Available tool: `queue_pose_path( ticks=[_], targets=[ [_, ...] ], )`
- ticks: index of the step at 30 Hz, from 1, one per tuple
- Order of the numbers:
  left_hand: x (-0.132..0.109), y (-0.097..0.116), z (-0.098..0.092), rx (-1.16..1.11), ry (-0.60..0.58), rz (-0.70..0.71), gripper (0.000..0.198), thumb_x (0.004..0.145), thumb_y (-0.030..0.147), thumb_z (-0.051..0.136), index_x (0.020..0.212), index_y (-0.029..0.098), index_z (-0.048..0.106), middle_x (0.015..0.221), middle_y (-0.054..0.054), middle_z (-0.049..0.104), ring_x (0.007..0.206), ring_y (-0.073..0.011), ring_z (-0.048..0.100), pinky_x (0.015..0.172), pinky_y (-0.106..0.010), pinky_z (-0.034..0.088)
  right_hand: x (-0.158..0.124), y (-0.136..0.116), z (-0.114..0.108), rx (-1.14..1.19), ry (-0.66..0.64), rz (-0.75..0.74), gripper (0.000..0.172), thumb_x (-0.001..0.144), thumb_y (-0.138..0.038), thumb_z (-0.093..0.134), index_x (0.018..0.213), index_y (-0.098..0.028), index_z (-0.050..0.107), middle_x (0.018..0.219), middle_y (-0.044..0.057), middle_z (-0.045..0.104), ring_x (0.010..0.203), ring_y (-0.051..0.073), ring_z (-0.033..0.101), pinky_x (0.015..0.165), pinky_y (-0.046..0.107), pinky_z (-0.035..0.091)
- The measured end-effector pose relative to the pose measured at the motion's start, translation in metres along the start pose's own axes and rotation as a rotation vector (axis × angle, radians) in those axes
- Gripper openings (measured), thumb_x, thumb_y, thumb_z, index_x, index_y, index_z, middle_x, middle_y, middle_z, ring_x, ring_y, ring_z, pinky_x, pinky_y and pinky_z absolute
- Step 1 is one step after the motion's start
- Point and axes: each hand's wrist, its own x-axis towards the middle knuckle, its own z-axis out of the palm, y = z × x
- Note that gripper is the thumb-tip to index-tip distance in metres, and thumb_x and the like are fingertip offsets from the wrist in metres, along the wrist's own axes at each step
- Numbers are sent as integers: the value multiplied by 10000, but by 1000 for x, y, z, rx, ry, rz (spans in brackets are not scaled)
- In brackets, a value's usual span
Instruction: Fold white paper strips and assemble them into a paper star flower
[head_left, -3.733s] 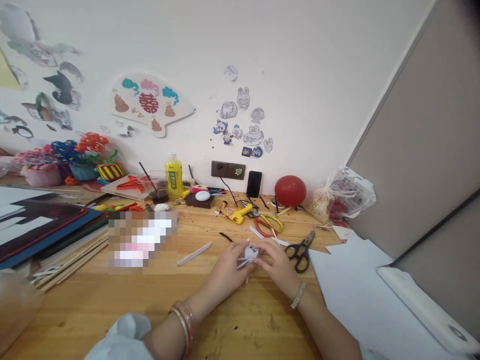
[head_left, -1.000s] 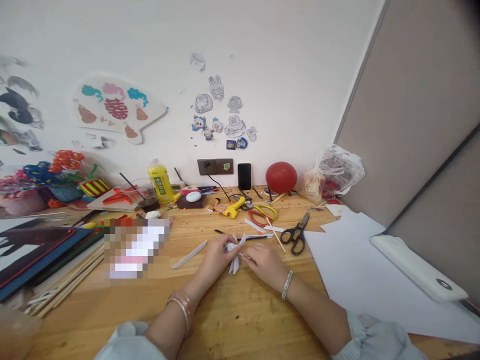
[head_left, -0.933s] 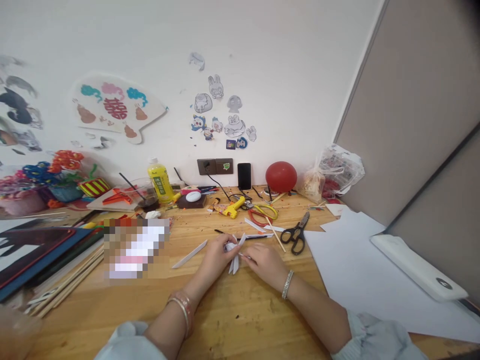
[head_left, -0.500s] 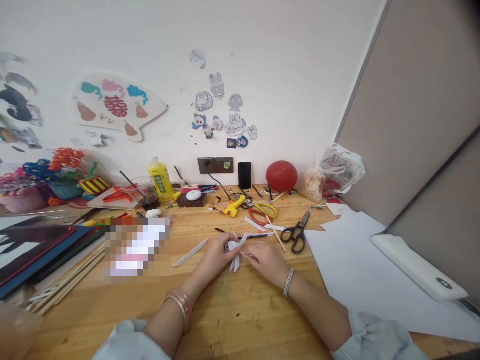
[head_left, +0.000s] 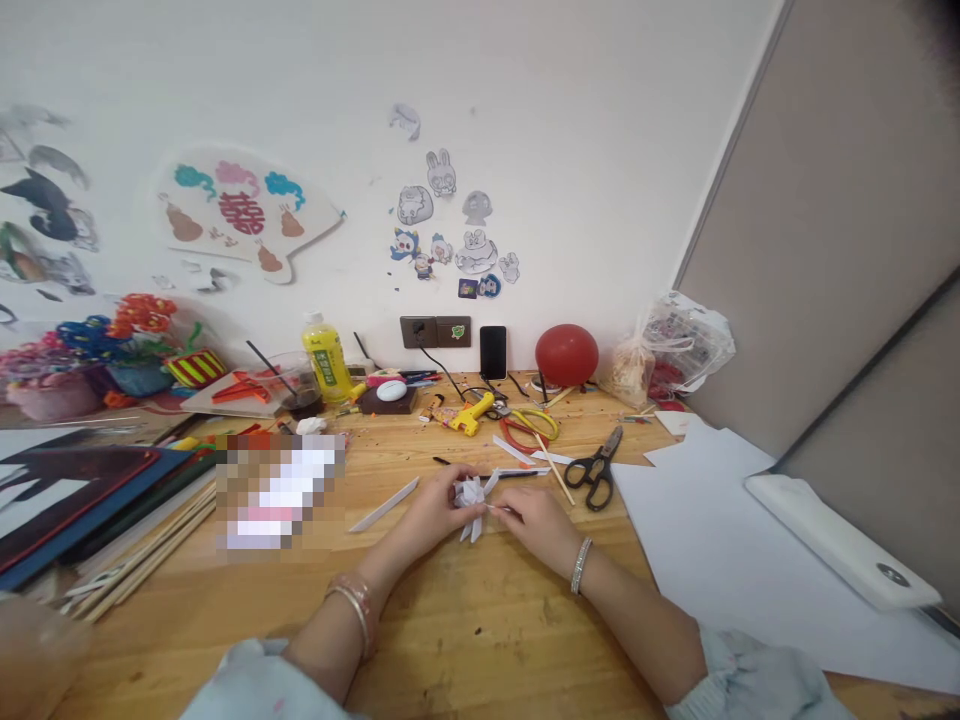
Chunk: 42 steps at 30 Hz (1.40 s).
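A loose paper strip [head_left: 384, 505] lies on the table [head_left: 465, 630], at nine o'clock from the folded white paper piece [head_left: 471, 493]. The left hand [head_left: 437, 512], partly curled, grips that piece between thumb and fingers; strip ends jut toward two and six o'clock. The right hand [head_left: 536, 520], fingers bent and nearly closed, pinches its edge at four o'clock. Black scissors [head_left: 592, 470] lie toward three o'clock.
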Motion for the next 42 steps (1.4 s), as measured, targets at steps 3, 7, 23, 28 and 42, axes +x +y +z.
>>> queue_pose_path(
  ticks=[3, 7, 23, 28, 42],
  targets=[
    [-1, -1, -2, 30, -3, 20, 336, 655, 217, 621, 980, 156, 564, 914, -48, 614, 740, -153, 554, 660, -247, 437, 1, 0, -3, 60, -19, 25, 104, 820, -172, 535, 756, -175, 617, 715, 11, 646, 670, 143, 575, 604, 228, 392],
    [-3, 2, -6, 77, -30, 5, 320, 687, 260, 605, 990, 164, 578, 890, -47, 612, 734, -159, 552, 647, -246, 435, 2, 0, -7, 144, -59, 11, 102, 821, -162, 532, 785, -183, 625, 747, 11, 656, 706, 145, 586, 634, 229, 412],
    [-12, 33, -28, 121, -163, -42, 317, 823, 361, 417, 1031, 196, 588, 816, -29, 675, 688, -161, 589, 628, -238, 429, 5, 9, -9, -57, -31, -133, 147, 840, -205, 518, 876, -228, 659, 867, 26, 572, 839, 154, 509, 720, 257, 406],
    [-8, 24, -33, 219, -39, -44, 279, 814, 284, 411, 953, 184, 632, 822, -53, 674, 738, -181, 596, 697, -271, 441, 8, 13, -16, -167, 37, 9, 159, 803, -146, 540, 918, -206, 631, 885, 38, 568, 863, 175, 509, 751, 275, 402],
    [-13, 25, -36, 70, -367, 23, 276, 784, 302, 478, 988, 193, 630, 926, -35, 665, 785, -154, 590, 707, -230, 446, 6, 42, -42, -438, 84, 514, 198, 769, -15, 446, 805, -124, 607, 808, 136, 623, 779, 216, 580, 660, 288, 402]
  ],
)
